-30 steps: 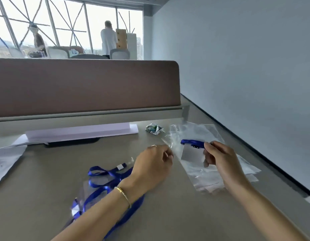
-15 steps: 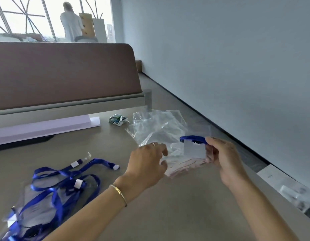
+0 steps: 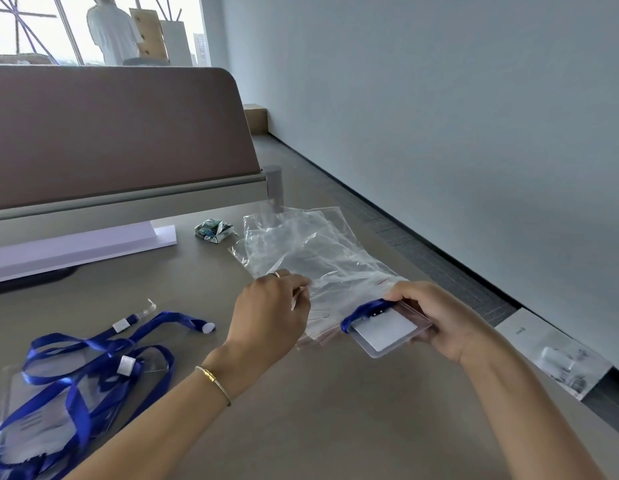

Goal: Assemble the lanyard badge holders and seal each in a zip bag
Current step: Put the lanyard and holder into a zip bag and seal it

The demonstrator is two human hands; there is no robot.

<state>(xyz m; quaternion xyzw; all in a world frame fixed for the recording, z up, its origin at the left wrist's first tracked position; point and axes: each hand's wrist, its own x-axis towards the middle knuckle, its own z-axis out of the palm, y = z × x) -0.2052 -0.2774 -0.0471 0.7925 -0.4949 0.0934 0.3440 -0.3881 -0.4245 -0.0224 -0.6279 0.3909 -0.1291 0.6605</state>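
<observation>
While the right hand point(image 3: 436, 320) grips a badge holder point(image 3: 387, 329), the left hand point(image 3: 273, 306) apparently pinches a zip bag point(image 3: 311, 251); bagging comes next, needing its mouth opened

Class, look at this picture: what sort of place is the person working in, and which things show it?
Probably an open-plan office: a desk with a padded divider screen, and large windows behind.

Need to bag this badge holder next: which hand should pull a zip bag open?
Left. The left hand already pinches the edge of the clear zip bags stacked on the grey desk, while the right hand grips the clear blue-topped badge holder.
</observation>
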